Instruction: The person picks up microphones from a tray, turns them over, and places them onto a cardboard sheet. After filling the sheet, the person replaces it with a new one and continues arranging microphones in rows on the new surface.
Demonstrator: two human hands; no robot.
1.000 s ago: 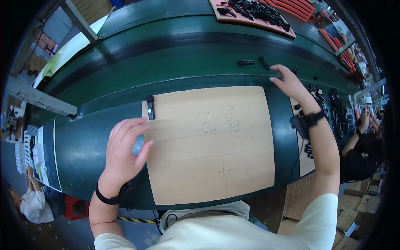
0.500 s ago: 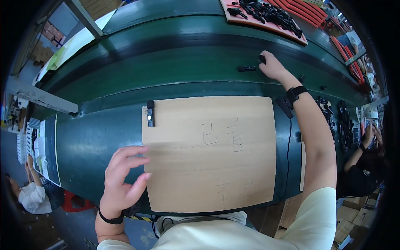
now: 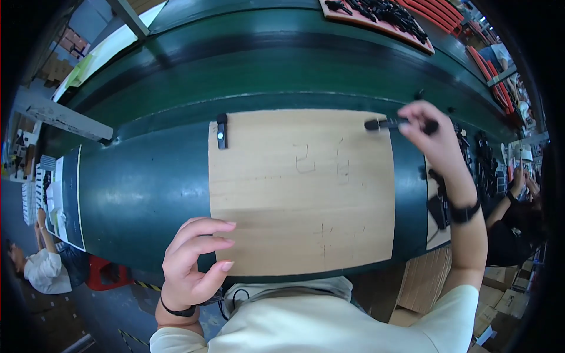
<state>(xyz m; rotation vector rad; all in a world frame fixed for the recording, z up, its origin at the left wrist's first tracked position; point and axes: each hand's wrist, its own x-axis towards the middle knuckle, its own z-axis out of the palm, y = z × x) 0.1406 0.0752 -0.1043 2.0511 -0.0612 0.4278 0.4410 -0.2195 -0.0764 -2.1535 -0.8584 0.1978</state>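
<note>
A flat sheet of brown cardboard (image 3: 265, 206) with pen marks lies on the green bench before me. Near its far left corner lies a small black clip-on microphone (image 3: 222, 138) with a foam tip and a bright round spot. My right hand (image 3: 429, 132), slightly blurred, is over the sheet's far right corner, closed on a slim black clip-on microphone (image 3: 386, 124) whose foam end points left. Another dark rounded end (image 3: 431, 127) shows by the palm; it may belong to a second microphone. My left hand (image 3: 197, 259) hovers at the sheet's near left edge, fingers apart and empty.
A pink tray (image 3: 406, 34) heaped with black parts stands at the far right. More black parts (image 3: 485, 162) lie right of my right arm. Beside the wrist is a black corded device (image 3: 437, 206). A metal post (image 3: 65, 117) stands left. Other people (image 3: 44, 265) sit at both sides.
My right hand has come back from the green belt toward the cardboard, holding a microphone. The microphone that lay on the belt no longer lies there. My left hand has shifted slightly right.
</note>
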